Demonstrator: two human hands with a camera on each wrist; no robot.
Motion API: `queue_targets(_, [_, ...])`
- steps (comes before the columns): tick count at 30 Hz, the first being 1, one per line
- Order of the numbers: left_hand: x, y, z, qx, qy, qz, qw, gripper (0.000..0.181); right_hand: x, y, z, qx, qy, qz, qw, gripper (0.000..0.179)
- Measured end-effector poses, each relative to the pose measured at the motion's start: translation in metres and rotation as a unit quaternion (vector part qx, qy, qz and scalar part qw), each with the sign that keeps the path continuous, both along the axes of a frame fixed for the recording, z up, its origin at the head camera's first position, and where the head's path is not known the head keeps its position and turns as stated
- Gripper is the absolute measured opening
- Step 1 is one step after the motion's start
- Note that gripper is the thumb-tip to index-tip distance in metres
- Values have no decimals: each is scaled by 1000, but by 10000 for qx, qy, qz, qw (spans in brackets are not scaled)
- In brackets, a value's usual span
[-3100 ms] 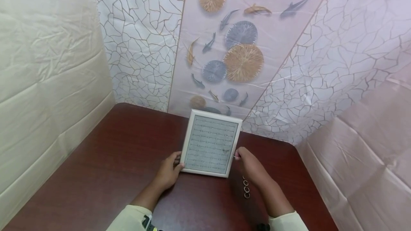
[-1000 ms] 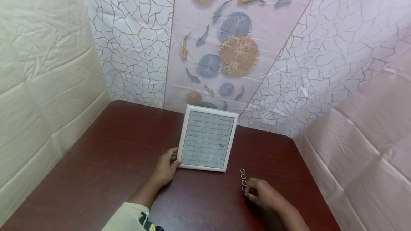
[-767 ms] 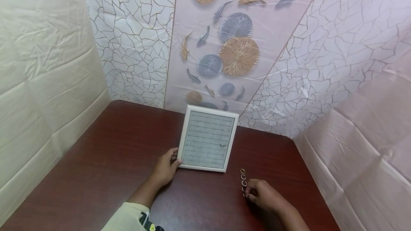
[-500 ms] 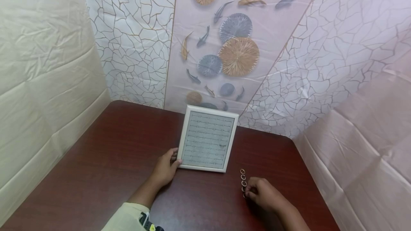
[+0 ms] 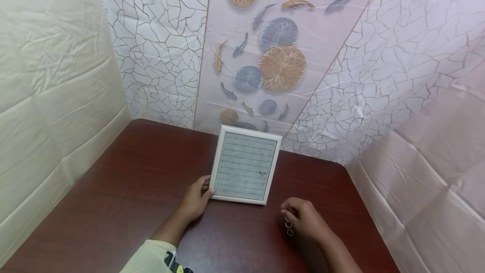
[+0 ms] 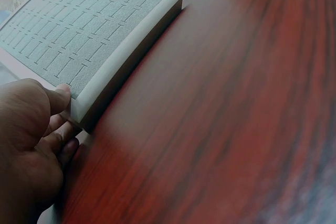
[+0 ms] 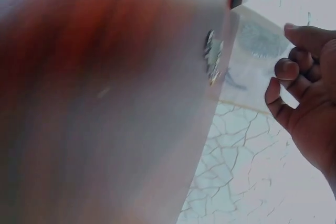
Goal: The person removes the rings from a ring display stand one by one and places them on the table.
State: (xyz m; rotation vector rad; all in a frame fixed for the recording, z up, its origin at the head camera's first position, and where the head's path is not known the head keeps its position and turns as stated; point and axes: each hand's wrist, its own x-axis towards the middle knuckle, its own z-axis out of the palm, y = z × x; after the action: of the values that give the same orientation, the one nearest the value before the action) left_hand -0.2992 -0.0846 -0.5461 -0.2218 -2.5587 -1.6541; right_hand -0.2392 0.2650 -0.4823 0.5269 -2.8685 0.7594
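A white-framed ring display board [image 5: 246, 161] with rows of slits in grey padding leans upright on the table. One ring [image 5: 262, 173] sits in a slit near its right side. My left hand [image 5: 195, 199] holds the lower left corner, thumb on the front and fingers behind, as the left wrist view [image 6: 31, 135] also shows. Right of the board my right hand [image 5: 305, 218] hovers over a row of loose rings [image 5: 289, 232], covering the far ones. In the right wrist view its fingers [image 7: 287, 70] curl loosely with nothing visible in them, apart from the rings [image 7: 212, 59].
The dark red wooden table [image 5: 151, 167] has rounded far corners. A patterned backdrop with fish and round shapes [image 5: 282, 68] hangs behind it. Pale quilted fabric [image 5: 57, 75] closes off the left side, and pinkish fabric [image 5: 432, 172] the right.
My right hand has gone from the board's right edge to the near end of the ring row, then forward along it to the far end. My left hand keeps its hold on the board.
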Motion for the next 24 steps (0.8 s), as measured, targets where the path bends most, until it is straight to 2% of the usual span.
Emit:
queue_targets(7, [0,-3,-1,64,23,5,10000,49,-16,-25,13,-167,345,-125,9992,17])
queue_targets(13, [-1,-3,-2,64,2,-2,10000,50,-32,-40,13,-232,630,-96,9977,31])
queue_targets(18, [-1,-3,-3,125,16,23,9999,49,-43,-53,16,-374,1016,-18,9941,32])
queue_targets(24, [-1,-2,-2,184,72,-31,9998,49,-51,-65,21,-421,945,-177,9945,28])
